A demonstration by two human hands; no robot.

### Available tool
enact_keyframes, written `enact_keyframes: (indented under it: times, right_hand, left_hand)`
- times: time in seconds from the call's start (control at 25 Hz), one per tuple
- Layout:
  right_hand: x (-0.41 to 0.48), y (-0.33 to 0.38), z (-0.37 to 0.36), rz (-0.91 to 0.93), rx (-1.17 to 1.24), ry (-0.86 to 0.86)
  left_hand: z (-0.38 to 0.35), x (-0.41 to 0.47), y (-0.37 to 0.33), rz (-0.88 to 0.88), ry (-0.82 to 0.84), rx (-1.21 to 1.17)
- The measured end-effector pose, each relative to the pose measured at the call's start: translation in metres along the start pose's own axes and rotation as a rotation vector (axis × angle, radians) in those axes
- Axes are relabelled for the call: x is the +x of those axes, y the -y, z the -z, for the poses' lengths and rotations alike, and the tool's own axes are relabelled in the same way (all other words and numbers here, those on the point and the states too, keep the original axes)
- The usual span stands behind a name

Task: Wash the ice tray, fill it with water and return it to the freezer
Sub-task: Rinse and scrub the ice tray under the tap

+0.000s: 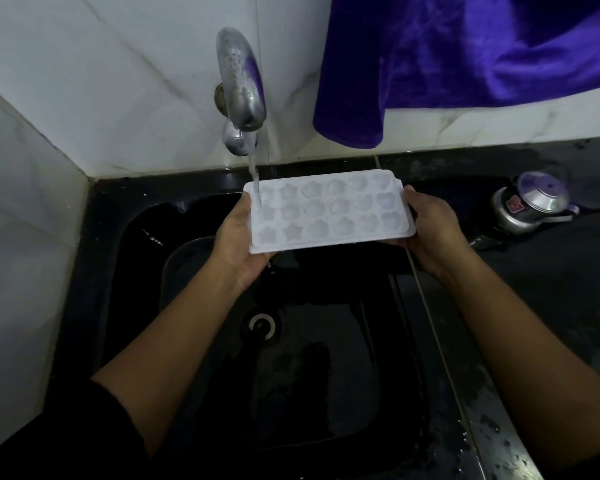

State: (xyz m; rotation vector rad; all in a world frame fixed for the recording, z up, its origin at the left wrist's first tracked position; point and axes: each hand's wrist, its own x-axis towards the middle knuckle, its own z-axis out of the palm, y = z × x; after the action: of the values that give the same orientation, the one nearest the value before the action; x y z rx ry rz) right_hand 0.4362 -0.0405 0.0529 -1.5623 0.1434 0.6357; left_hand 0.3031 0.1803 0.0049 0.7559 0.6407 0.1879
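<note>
A white ice tray with star, flower and heart shaped cells is held level over the black sink. My left hand grips its left end from below and the side. My right hand grips its right end. A metal tap on the wall runs a thin stream of water that lands in the cells at the tray's far left corner.
A purple cloth hangs on the wall at upper right. A small metal kettle with a glass lid stands on the wet black counter to the right. White tiled walls close the left and back. The drain lies below the tray.
</note>
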Motion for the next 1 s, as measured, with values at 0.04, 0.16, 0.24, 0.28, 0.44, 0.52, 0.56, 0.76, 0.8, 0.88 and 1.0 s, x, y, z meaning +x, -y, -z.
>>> enact_keyframes:
  times: [0.04,0.16,0.24,0.28,0.44,0.52,0.56,0.76,0.8,0.88,1.0]
  right_hand:
    - [-0.003,-0.002,-0.002,0.008,-0.016,0.008]
    - [-0.011,-0.006,-0.015,0.01,-0.045,0.055]
    - [-0.018,-0.009,-0.03,0.001,-0.063,0.101]
    - [-0.021,-0.01,-0.038,0.001,-0.081,0.122]
    - [-0.033,-0.015,-0.072,-0.001,-0.169,0.199]
    - [-0.036,-0.017,-0.088,-0.002,-0.223,0.242]
    - [-0.037,-0.017,-0.096,-0.002,-0.263,0.259]
    - [-0.023,0.01,-0.146,0.055,-0.394,0.278]
    - [-0.017,0.021,-0.157,0.058,-0.358,0.28]
    - [-0.005,0.04,-0.178,0.05,-0.276,0.317]
    - [0.012,0.05,-0.201,0.013,-0.192,0.323]
  left_hand:
    - [0.002,-0.004,0.0,-0.007,-0.014,-0.002]
    - [0.015,-0.019,-0.004,-0.027,-0.078,-0.013]
    - [0.029,-0.031,-0.009,-0.052,-0.118,-0.004]
    - [0.036,-0.038,-0.013,-0.065,-0.132,-0.004]
    - [0.068,-0.069,-0.024,-0.117,-0.204,-0.052]
    - [0.085,-0.084,-0.027,-0.142,-0.237,-0.062]
    - [0.093,-0.091,-0.029,-0.15,-0.26,-0.073]
    - [0.123,-0.116,-0.032,-0.173,-0.338,-0.158]
    - [0.129,-0.119,-0.031,-0.175,-0.347,-0.169]
    - [0.139,-0.122,-0.027,-0.167,-0.354,-0.176]
    - [0.143,-0.125,-0.022,-0.13,-0.344,-0.21]
